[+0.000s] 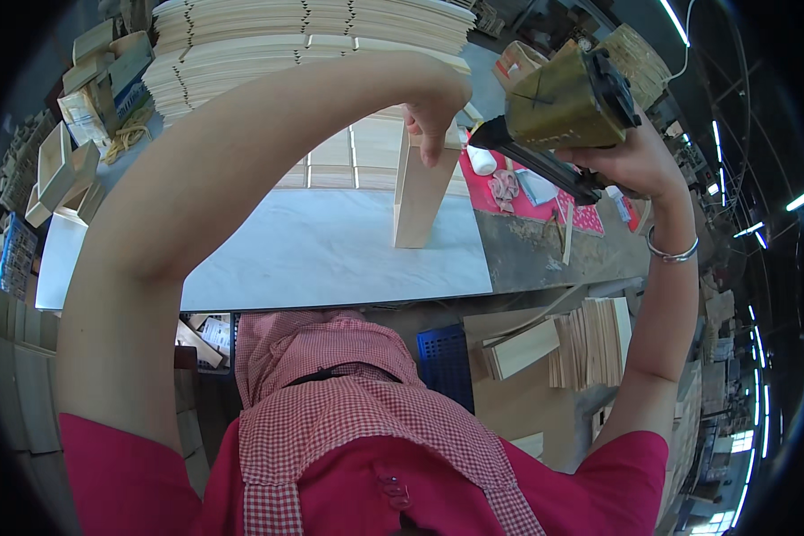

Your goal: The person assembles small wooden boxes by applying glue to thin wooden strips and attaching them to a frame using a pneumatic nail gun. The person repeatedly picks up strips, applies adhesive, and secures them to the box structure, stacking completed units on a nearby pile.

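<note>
On a white marble-patterned board (304, 246) stands a pale wooden box-like piece (420, 205), upright on one end. My left hand (431, 112) is closed over its top, fingers bent down along the side; my wrist hides part of the grip. My right hand (639, 165) is wrapped round the handle of a nail gun (567, 103) with a worn yellow-green body and a black magazine. The gun is held up to the right of the wooden piece, its black nose pointing left toward the piece's top. Whether the nose touches the wood I cannot tell.
Tall stacks of thin wooden panels (241, 45) rise behind the board. At right, a red cloth (545, 210) holds a white bottle (481, 161) and a crumpled rag (504, 188). Below are a blue crate (445, 362) and wooden slats (590, 344). Small wooden boxes (55, 170) sit far left.
</note>
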`<action>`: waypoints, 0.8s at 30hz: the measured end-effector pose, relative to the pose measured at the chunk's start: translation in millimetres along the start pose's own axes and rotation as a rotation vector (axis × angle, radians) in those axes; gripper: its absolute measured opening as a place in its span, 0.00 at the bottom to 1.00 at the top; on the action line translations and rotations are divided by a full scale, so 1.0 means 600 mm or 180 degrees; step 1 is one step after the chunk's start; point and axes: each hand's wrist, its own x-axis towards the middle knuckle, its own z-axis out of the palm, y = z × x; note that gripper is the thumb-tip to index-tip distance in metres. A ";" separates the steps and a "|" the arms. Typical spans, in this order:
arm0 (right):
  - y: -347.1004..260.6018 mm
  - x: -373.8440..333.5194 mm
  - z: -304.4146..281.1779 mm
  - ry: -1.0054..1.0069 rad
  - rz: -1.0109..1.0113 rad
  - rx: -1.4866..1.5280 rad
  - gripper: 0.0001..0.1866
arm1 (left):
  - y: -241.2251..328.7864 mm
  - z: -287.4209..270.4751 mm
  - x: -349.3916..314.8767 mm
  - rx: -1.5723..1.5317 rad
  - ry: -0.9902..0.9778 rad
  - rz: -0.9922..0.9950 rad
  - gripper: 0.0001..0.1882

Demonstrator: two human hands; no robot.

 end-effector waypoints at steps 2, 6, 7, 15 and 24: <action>-0.011 0.007 0.000 -0.0104 0.0035 -0.0091 0.32 | 0.001 0.001 0.002 -0.0024 -0.0025 -0.0017 0.24; -0.017 0.024 0.001 -0.0367 0.0029 -0.0112 0.33 | 0.009 -0.005 -0.002 -0.0090 -0.0098 -0.0069 0.25; -0.014 0.027 0.000 -0.0418 0.0013 -0.0105 0.33 | 0.011 -0.007 -0.002 -0.0111 -0.0139 -0.0084 0.25; -0.014 0.037 -0.003 -0.0594 0.0191 -0.0104 0.33 | -0.002 0.005 0.016 -0.0265 -0.0098 0.0153 0.25; -0.016 0.048 -0.005 -0.0660 0.0154 -0.0458 0.35 | -0.020 0.018 0.028 -0.0475 0.0083 0.0344 0.26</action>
